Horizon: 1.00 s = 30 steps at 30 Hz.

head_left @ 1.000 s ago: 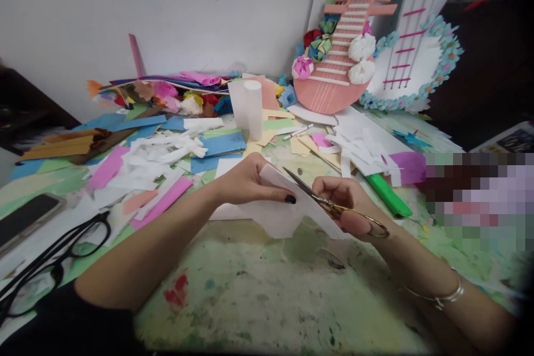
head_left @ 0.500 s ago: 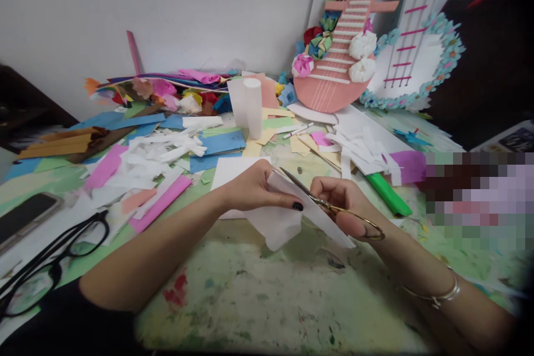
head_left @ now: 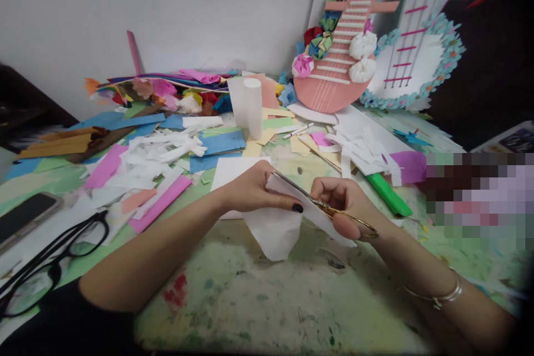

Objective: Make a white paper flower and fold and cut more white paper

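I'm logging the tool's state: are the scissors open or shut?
Shut, or nearly: in the right hand, the scissors show their blades together as one narrow line along the white paper.

i read the scissors [head_left: 322, 205] as shiny metal, partly gold-toned. white sheet [head_left: 275, 231]: thin matt paper, smooth face. white strips [head_left: 158, 147]: matt, crinkled paper. phone [head_left: 27, 219]: smooth, dark, glassy face. glasses frame [head_left: 55, 275]: smooth black, plastic-looking, slight gloss. bracelet [head_left: 448, 296]: bright polished metal. tabletop [head_left: 250, 300]: i see a mostly matt, paint-smeared finish.
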Each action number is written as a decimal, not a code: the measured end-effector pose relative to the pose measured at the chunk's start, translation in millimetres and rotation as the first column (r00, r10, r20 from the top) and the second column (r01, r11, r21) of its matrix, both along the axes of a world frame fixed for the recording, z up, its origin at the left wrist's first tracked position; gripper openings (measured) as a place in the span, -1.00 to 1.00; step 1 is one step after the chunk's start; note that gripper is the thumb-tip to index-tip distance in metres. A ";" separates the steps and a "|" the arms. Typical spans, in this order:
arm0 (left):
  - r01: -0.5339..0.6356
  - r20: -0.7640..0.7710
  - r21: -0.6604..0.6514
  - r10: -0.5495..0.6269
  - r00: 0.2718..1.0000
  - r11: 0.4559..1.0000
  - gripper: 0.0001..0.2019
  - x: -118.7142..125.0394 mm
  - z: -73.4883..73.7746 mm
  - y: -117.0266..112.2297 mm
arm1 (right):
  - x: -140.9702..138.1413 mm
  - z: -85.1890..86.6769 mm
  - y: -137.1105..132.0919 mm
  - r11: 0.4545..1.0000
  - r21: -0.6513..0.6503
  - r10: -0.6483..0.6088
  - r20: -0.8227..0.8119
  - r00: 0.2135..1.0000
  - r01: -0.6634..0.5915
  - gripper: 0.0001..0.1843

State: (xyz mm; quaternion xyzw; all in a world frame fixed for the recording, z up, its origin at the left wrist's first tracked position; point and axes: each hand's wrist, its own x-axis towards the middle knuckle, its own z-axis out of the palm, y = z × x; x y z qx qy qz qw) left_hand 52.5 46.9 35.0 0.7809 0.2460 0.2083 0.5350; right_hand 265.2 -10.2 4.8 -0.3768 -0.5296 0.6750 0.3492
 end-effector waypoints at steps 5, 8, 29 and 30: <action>0.029 0.013 -0.001 -0.029 0.999 1.000 -0.85 0.0 -4.2 -0.2 | -1.7 4.0 -2.0 1.000 0.010 0.008 -0.019 1.000 -0.008 -0.23; 0.054 0.024 -0.029 -0.053 0.998 0.998 -0.84 1.0 -6.0 -0.8 | -1.7 3.8 -1.8 1.000 -0.002 0.004 -0.025 1.000 -0.004 -0.24; -0.384 -0.311 -0.513 0.251 0.917 0.768 -0.61 -36.3 -27.5 48.0 | 37.4 6.7 30.7 0.730 0.386 -0.682 0.354 0.640 0.565 -0.57; -0.401 -0.343 -0.507 0.248 0.906 0.763 -0.61 -41.8 -27.9 53.0 | 44.6 6.9 34.2 0.702 0.466 -0.712 0.449 0.540 0.538 -0.61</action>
